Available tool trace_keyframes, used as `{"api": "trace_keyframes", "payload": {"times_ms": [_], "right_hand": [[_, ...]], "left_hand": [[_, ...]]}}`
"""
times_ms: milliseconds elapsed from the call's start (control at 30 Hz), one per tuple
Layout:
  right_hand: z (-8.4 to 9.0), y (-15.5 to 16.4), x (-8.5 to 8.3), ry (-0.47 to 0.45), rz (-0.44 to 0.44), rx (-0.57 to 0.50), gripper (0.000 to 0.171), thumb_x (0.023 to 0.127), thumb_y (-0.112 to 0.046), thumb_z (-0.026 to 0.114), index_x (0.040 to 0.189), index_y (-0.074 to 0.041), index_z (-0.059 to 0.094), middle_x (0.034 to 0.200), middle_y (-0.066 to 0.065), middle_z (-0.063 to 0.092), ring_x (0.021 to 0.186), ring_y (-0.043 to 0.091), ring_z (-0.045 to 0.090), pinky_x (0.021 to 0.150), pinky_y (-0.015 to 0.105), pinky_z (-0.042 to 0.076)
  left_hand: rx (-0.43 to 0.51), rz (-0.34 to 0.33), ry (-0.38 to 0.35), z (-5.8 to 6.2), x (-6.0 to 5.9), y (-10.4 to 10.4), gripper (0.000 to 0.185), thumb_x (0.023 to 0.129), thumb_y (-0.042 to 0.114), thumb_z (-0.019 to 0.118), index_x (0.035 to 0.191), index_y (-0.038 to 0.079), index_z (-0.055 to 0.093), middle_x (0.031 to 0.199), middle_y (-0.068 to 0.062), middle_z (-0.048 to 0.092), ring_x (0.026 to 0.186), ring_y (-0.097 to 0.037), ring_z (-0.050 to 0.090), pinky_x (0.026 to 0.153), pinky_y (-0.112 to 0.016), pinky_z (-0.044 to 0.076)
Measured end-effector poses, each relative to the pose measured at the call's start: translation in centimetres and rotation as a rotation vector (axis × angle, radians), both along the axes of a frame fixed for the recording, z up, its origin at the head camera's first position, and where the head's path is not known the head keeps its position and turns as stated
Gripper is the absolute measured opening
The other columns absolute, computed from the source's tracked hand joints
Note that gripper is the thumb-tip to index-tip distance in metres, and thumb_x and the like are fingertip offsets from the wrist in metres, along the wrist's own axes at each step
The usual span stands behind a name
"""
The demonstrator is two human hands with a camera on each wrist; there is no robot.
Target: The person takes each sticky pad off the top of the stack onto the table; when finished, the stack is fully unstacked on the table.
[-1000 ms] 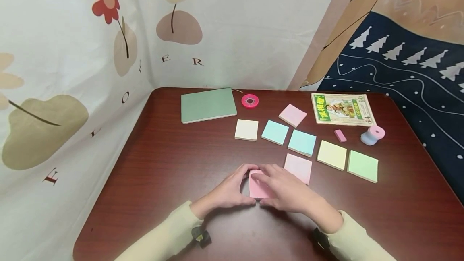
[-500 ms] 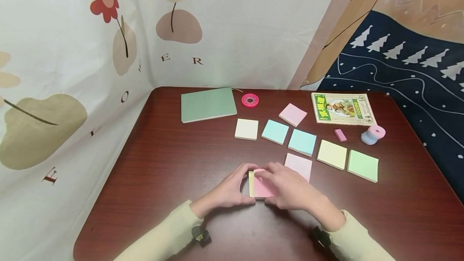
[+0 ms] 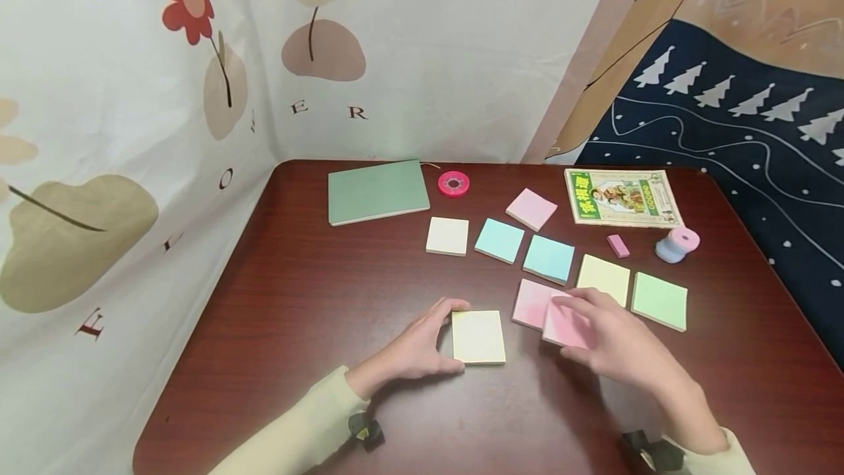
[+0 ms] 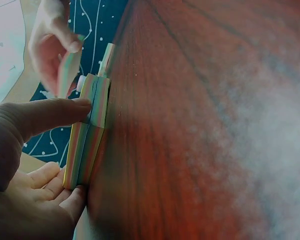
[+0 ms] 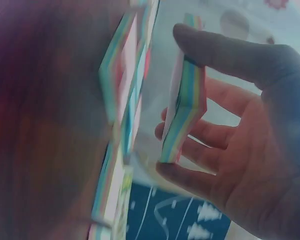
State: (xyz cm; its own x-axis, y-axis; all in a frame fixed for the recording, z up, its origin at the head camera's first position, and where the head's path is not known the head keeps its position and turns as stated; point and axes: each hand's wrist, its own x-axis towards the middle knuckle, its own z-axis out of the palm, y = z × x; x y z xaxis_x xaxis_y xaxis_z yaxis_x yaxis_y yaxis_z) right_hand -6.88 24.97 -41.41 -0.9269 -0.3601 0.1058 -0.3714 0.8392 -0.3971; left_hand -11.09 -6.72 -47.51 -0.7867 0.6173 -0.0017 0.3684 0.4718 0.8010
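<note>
My right hand (image 3: 620, 343) grips a pink-topped sticky note pad (image 3: 568, 322) by its edges, thumb on the near side. The right wrist view shows this pad (image 5: 187, 105) raised off the table, its sides striped in several colours. It overlaps another pink sticky note pad (image 3: 530, 302) lying on the table in the head view. At the table's middle my left hand (image 3: 422, 343) holds the left part of a yellow-topped stack of sticky note pads (image 3: 478, 337) between thumb and fingers. In the left wrist view a dark seam runs along the striped side of the stack (image 4: 85, 145).
Beyond the hands lie white (image 3: 448, 236), blue (image 3: 549, 259), yellow (image 3: 604, 277) and green (image 3: 659, 301) sticky note pads. Further back are a green notebook (image 3: 378, 193), a pink tape roll (image 3: 453, 183), a booklet (image 3: 624, 198), a small pink block (image 3: 618, 245) and a pink-and-blue spool-shaped object (image 3: 678, 245).
My right hand has slid the pink-topped pad off the stack, lifted it and carried it right, uncovering the yellow top beneath. The left hand has stayed in place.
</note>
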Motion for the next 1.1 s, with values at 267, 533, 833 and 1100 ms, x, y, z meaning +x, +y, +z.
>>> {"api": "trace_keyframes", "payload": {"times_ms": [267, 533, 833, 1100], "right_hand": [[-1.5, 3.3, 0.6, -0.034, -0.073, 0.061, 0.070, 0.065, -0.021, 0.091, 0.128, -0.008, 0.064, 0.117, 0.012, 0.059, 0.105, 0.033, 0.056, 0.083, 0.054, 0.050], [-2.8, 3.8, 0.4, -0.102, -0.080, 0.056, 0.072, 0.066, -0.016, 0.091, 0.130, -0.006, 0.061, 0.117, 0.012, 0.057, 0.107, 0.033, 0.053, 0.086, 0.055, 0.049], [-3.0, 3.7, 0.4, -0.120, -0.062, 0.030, 0.073, 0.067, -0.012, 0.089, 0.133, -0.005, 0.058, 0.122, 0.016, 0.054, 0.108, 0.035, 0.050, 0.088, 0.056, 0.048], [-1.2, 2.5, 0.6, -0.017, -0.048, 0.051, 0.060, 0.074, -0.021, 0.085, 0.128, -0.007, 0.063, 0.125, 0.017, 0.057, 0.113, 0.037, 0.052, 0.091, 0.056, 0.046]], "left_hand": [[0.003, 0.009, -0.006, 0.3, 0.2, 0.0, 0.087, 0.065, 0.009, 0.088, 0.139, 0.014, 0.043, 0.129, 0.003, 0.051, 0.118, -0.014, 0.052, 0.100, -0.037, 0.042], [-0.002, 0.004, 0.002, 0.3, 0.2, 0.0, 0.085, 0.065, 0.010, 0.088, 0.138, 0.014, 0.044, 0.127, 0.004, 0.051, 0.117, -0.013, 0.051, 0.100, -0.037, 0.042], [0.005, 0.008, -0.009, 0.4, 0.4, 0.0, 0.085, 0.066, 0.009, 0.088, 0.138, 0.015, 0.044, 0.128, 0.005, 0.051, 0.118, -0.014, 0.051, 0.100, -0.038, 0.042], [0.002, 0.008, -0.008, 0.4, 0.4, 0.0, 0.085, 0.065, 0.009, 0.088, 0.138, 0.015, 0.044, 0.128, 0.004, 0.051, 0.118, -0.014, 0.051, 0.100, -0.038, 0.042]]}}
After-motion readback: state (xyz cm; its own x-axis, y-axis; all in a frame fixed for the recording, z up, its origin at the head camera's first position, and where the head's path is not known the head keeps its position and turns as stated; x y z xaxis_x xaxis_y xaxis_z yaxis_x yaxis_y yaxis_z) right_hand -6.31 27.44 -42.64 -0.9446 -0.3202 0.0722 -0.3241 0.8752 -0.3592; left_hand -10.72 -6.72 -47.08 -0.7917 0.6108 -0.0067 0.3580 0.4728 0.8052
